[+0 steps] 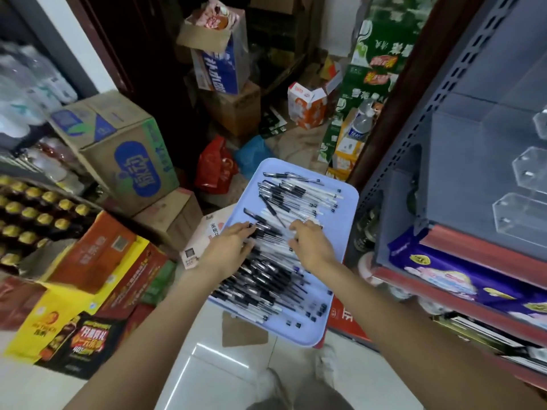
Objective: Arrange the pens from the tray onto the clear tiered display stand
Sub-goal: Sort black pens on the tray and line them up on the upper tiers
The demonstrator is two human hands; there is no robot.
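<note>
A pale blue tray (337, 232) lies in the middle of the view, resting on boxes. It is covered with several black-capped pens with clear barrels (284, 199). My left hand (229, 247) lies flat on the pens at the tray's left side, fingers spread. My right hand (310, 244) rests on the pens at the middle of the tray, fingers curled down among them; whether it grips any I cannot tell. The clear tiered display stand (521, 214) sits on the grey shelf at the right, its compartments holding no pens.
Cardboard boxes (124, 155) and drink cartons crowd the left and back. A grey metal shelf unit (414, 179) with red edges rises at the right, a purple packet (444, 279) on its lip. White floor tiles (219, 368) lie below the tray.
</note>
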